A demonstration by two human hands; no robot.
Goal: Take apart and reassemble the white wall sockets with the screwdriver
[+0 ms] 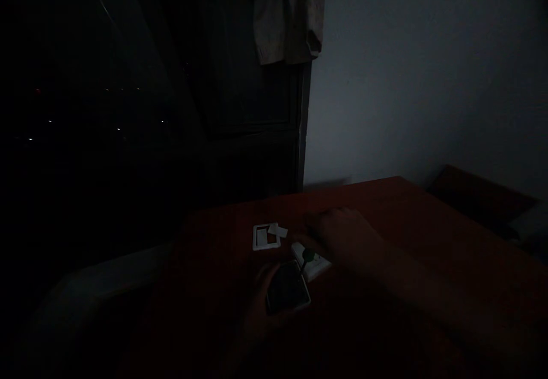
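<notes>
Gripping at six o'clock: the left hand (259,306), its fingers wrapped around the near and left edges of a dark square piece (286,290) with a pale rim, keeping it slightly tilted over the desk (363,322).
Square piece: low in the view, just past six o'clock toward five; its dark face is turned up, and its details are lost in shadow.
Right hand: the right hand (340,230) lies at about two o'clock from the square piece, knuckles up, fingers bent down and pinching the top of a green-headed tool (308,254); the fingertips are dim.
Tool: leaning, its thin dark shaft running toward seven o'clock and ending at the upper right edge of the square piece; whether the tip touches is too dark to tell.
White flat item: a white flat item (320,267) with greenish marks lies at two o'clock from the square piece, partly under the right hand.
Frame: a white frame (254,238) rests at eleven o'clock from the square piece; one pale panel (262,238) shows within its outline, and a slanted strip (279,231) crosses its two o'clock corner.
Backdrop: a hanging cloth (289,19) at twelve o'clock, a pale wall (419,76) at two.
</notes>
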